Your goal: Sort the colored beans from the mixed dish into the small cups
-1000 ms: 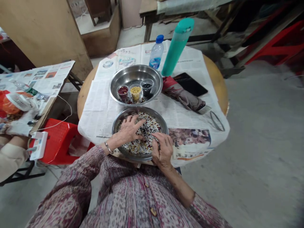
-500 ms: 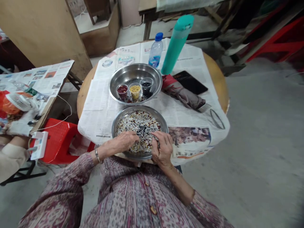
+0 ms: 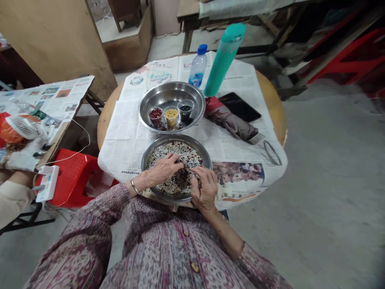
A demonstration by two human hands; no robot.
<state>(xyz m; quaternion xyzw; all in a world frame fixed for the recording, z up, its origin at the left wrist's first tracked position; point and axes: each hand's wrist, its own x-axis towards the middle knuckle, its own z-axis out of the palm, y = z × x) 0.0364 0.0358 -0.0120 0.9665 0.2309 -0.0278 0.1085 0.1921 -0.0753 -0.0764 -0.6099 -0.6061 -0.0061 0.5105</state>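
Note:
A steel basin [image 3: 145, 154] in front of me holds mixed white, red, yellow and black grains and beans [image 3: 180, 147]. My left hand [image 3: 165, 168] is over its middle, fingers bent and drawn together above the grains. At the right rim is my right hand [image 3: 206, 184], thumb and fingers curled inward in a pinch. Whatever either hand has between its fingertips is too small to name. Behind stands a second steel basin [image 3: 167, 91] with a cup of red beans [image 3: 155, 114], a cup of yellow beans [image 3: 171, 115] and a cup of black beans [image 3: 185, 110].
Newspaper [image 3: 120, 132] covers the round table. At the back stand a plastic bottle [image 3: 197, 67] and a green tumbler [image 3: 224, 60]. A folded umbrella [image 3: 230, 120] and a dark tablet [image 3: 240, 106] lie to the right. A red stool [image 3: 69, 176] is at left, near another person's leg.
My left hand has moved right and slightly away from me across the grains, closer to my right hand. The right hand has barely moved.

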